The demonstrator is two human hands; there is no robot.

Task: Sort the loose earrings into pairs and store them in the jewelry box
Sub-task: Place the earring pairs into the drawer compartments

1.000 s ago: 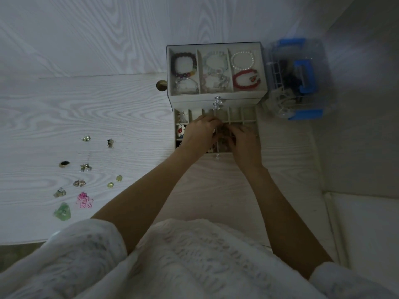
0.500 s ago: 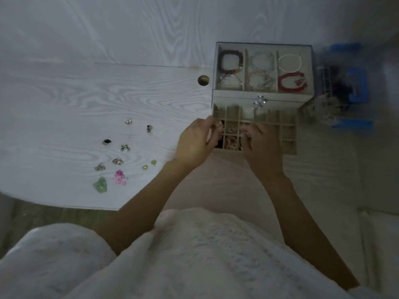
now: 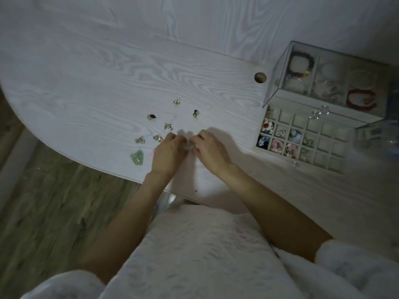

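Several loose earrings lie on the white table: a silver one (image 3: 176, 102), a dark one (image 3: 195, 113), a black-and-gold one (image 3: 151, 116), more silver ones (image 3: 168, 126), and a green piece (image 3: 137, 156). My left hand (image 3: 167, 154) and my right hand (image 3: 210, 151) meet just right of them, fingertips pinched together on a small pale earring (image 3: 188, 147), mostly hidden. The jewelry box (image 3: 278, 91) stands at the right. Its gridded drawer (image 3: 323, 157) is pulled out, with earrings in the left compartments.
Bracelets fill the box's glass-topped upper tray (image 3: 302, 67). A round cable hole (image 3: 260, 77) sits left of the box. A clear plastic container (image 3: 375, 141) blurs in at the right edge. The table's curved edge (image 3: 90, 167) drops to wood floor at the left.
Both hands have left the drawer and come left to the loose earrings, closing together on a small piece. The view has swung left, so the box now sits at the right.
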